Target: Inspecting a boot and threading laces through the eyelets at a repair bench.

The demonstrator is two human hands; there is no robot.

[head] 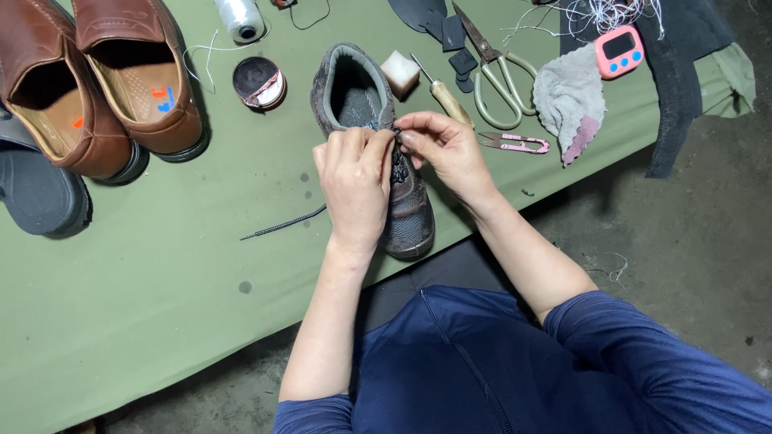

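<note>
— Green cloth [161, 321] covers the worktable, with bare grey floor past its edge. What sits at the middle?

— One worn dark boot [378, 120], upright on its sole, opening turned away from the person and toe pointing back toward the table's near edge. Both hands meet over its lacing.

— How are the fingers set?

— On the left hand [355, 181], the fingers are curled and drawn together, thumb and forefinger pinching at the lace area on top of the boot. On the right hand [446, 149], thumb and forefinger are pressed together at the same spot, touching the left fingertips. The lace end itself is hidden between them, so I can't tell exactly what they grip; probably the lace.

— Any lace showing?

— A dark speckled lace [283, 223] trails out to the left of the boot, flat on the cloth.

— And around the boot?

— Just beyond it, a white block [400, 72] and a wooden-handled awl [444, 98]. Right of the boot: large scissors [494, 76], small pink thread snips [515, 143], a grey rag [569, 98] and a pink timer [619, 51]. Left of the boot: a round tin [259, 82], a white thread spool [240, 18], and farther left a pair of brown leather shoes [96, 80].
</note>
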